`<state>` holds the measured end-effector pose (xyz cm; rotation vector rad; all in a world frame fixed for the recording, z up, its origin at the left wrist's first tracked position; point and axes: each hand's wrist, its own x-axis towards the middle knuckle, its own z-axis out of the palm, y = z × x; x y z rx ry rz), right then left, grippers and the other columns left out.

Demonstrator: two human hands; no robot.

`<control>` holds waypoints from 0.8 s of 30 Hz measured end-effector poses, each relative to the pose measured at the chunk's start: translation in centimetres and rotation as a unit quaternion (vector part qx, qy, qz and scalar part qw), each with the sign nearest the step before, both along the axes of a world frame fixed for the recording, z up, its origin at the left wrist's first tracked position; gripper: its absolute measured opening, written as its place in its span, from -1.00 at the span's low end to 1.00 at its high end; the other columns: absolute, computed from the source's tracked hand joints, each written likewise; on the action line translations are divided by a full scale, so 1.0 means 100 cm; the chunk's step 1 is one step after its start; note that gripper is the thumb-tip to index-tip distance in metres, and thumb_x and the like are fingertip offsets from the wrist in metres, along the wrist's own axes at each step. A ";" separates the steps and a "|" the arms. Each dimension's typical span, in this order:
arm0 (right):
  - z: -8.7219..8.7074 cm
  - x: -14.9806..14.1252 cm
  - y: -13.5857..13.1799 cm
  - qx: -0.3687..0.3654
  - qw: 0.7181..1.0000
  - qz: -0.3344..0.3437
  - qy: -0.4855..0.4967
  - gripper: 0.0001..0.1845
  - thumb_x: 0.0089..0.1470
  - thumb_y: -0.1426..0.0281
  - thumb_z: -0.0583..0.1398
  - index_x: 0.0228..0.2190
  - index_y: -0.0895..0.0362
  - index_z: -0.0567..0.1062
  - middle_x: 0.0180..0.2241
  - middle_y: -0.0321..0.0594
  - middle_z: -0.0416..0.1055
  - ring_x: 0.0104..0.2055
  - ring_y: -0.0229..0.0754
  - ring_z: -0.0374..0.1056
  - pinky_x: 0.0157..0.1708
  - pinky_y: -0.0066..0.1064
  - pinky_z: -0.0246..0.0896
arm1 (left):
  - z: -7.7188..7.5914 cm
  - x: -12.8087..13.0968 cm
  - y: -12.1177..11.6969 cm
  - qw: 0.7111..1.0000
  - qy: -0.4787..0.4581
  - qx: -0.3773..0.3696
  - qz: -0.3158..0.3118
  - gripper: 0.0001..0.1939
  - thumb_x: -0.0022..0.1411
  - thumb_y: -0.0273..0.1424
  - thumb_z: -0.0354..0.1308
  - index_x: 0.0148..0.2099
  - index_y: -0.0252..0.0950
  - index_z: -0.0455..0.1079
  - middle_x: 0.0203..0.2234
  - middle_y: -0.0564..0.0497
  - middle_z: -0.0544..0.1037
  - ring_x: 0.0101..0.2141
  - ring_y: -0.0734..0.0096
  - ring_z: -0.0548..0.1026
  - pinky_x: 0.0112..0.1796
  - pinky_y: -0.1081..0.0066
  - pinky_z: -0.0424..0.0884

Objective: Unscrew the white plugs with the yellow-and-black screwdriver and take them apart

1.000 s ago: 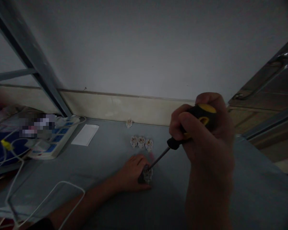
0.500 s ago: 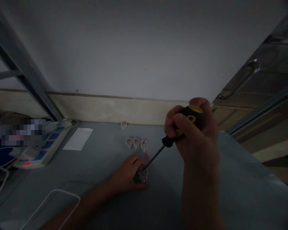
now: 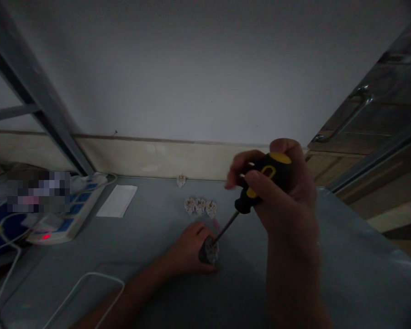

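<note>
My right hand [image 3: 281,192] grips a black and yellow screwdriver [image 3: 260,185], fingers partly lifted off the handle. The shaft slants down to the left and its tip rests on a small dark plug part [image 3: 208,250] on the grey table [image 3: 345,274]. My left hand [image 3: 188,249] lies on the table and pinches that part from the left. Three small white plug parts [image 3: 200,206] sit in a row just behind it, and one more [image 3: 181,180] lies by the wall.
A white and blue power strip [image 3: 65,214] with a red light lies at the far left. A white paper [image 3: 117,200] is beside it. A white cable [image 3: 85,283] loops near the front edge. A metal frame [image 3: 30,91] rises at left.
The fingers of my right hand have loosened and spread on the screwdriver handle. The view shifted slightly; the tip stays on the part under my left hand.
</note>
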<state>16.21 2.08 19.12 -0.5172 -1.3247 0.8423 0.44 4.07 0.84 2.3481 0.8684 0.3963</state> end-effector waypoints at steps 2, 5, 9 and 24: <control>0.001 -0.002 0.002 -0.016 1.000 0.004 0.011 -0.60 0.07 0.43 0.31 -0.22 -0.03 0.19 -0.40 -0.44 0.40 -0.55 -0.41 0.25 -0.55 -0.56 0.22 | 0.000 0.000 0.001 1.000 0.000 0.000 -0.001 -0.34 -0.16 -0.20 0.53 -0.03 -0.25 0.36 -0.07 -0.06 0.42 0.00 0.08 0.39 0.05 0.18 0.34; 0.004 -0.001 0.005 -0.049 0.998 0.039 0.026 -0.64 0.08 0.19 0.26 -0.13 0.00 0.30 -0.35 -0.31 0.40 -0.45 -0.31 0.31 -0.50 -0.45 0.28 | 0.000 -0.001 0.003 1.000 0.002 -0.001 -0.004 -0.33 -0.17 -0.16 0.53 -0.06 -0.24 0.35 -0.07 -0.06 0.43 -0.03 0.09 0.40 0.02 0.20 0.37; 0.006 0.005 0.005 -0.033 0.999 0.036 -0.007 -0.71 0.21 0.21 0.12 -0.10 0.07 0.46 -0.25 -0.22 0.40 -0.26 -0.25 0.39 -0.27 -0.37 0.43 | -0.001 -0.001 0.005 1.000 0.002 -0.010 -0.006 -0.33 -0.19 -0.15 0.53 -0.07 -0.23 0.35 -0.06 -0.06 0.44 -0.04 0.09 0.41 0.01 0.20 0.38; 0.009 0.015 0.011 -0.045 0.995 0.080 0.024 -0.77 0.12 0.24 0.17 -0.20 0.06 0.46 -0.27 -0.23 0.41 -0.21 -0.21 0.39 -0.23 -0.35 0.43 | 0.009 -0.007 0.015 0.994 -0.038 -0.098 -0.031 -0.42 -0.11 -0.32 0.53 -0.05 -0.21 0.38 -0.06 -0.02 0.46 -0.04 0.14 0.44 -0.03 0.25 0.38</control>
